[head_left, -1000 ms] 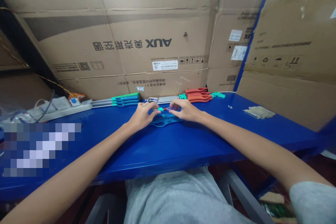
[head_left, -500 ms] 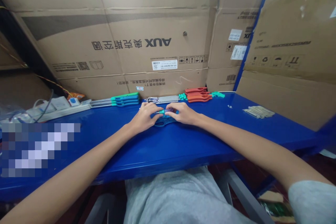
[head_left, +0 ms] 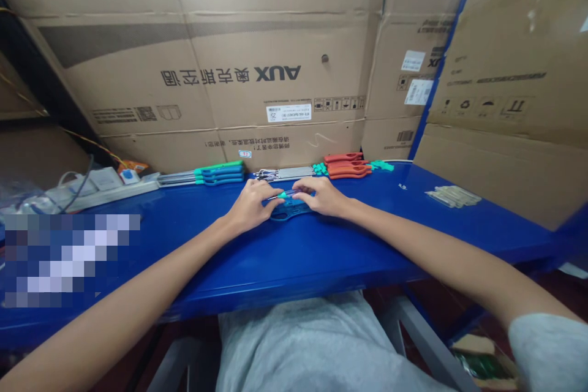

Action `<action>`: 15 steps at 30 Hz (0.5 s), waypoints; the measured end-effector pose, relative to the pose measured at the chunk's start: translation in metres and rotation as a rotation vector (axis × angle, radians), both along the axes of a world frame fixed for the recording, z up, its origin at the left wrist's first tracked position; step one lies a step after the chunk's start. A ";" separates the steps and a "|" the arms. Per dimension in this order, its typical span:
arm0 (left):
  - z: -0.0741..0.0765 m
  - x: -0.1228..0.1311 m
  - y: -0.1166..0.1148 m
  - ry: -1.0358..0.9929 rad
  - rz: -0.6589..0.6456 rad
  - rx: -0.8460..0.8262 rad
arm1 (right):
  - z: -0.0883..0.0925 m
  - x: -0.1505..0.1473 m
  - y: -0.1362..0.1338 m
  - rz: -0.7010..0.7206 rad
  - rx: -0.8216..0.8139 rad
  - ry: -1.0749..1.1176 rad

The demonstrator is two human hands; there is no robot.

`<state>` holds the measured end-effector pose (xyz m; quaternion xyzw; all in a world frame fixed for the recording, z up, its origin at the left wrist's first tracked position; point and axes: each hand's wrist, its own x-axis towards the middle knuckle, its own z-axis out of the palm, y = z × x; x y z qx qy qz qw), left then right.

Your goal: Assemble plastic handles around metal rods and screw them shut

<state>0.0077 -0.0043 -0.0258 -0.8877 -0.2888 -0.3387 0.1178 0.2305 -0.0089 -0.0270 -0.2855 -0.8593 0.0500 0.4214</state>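
My left hand (head_left: 252,203) pinches a slim metal rod just beside its green collar (head_left: 283,195). On the other side of the collar, my right hand (head_left: 324,197) grips the clear, purplish section of the same piece between thumb and fingers. The piece is held roughly level, and its ends are partly hidden by my fingers. Directly below lies a blue plastic handle part (head_left: 285,215) on the blue table (head_left: 294,257). My fingers cover some of it, so I cannot tell whether the rod touches it.
Along the back stand blue-handled rods (head_left: 223,173), a row of metal rods (head_left: 294,173), orange handles (head_left: 346,166) and small green parts (head_left: 381,165). A power strip (head_left: 105,191) sits at left, a pile of pale strips (head_left: 454,196) at right. Cardboard (head_left: 229,43) walls the back.
My right hand has shifted slightly to the right, and more of the clear section beside the green collar shows. My left hand stays nearly in place.
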 end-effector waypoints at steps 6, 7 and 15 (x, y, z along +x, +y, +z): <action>0.001 0.001 -0.002 -0.004 -0.052 0.041 | -0.001 -0.001 -0.002 0.010 -0.050 0.012; 0.002 0.001 -0.002 0.000 -0.056 0.048 | 0.000 -0.002 -0.004 0.013 -0.058 0.008; 0.002 -0.001 -0.004 0.035 -0.055 0.060 | 0.005 -0.008 -0.013 0.016 -0.227 0.033</action>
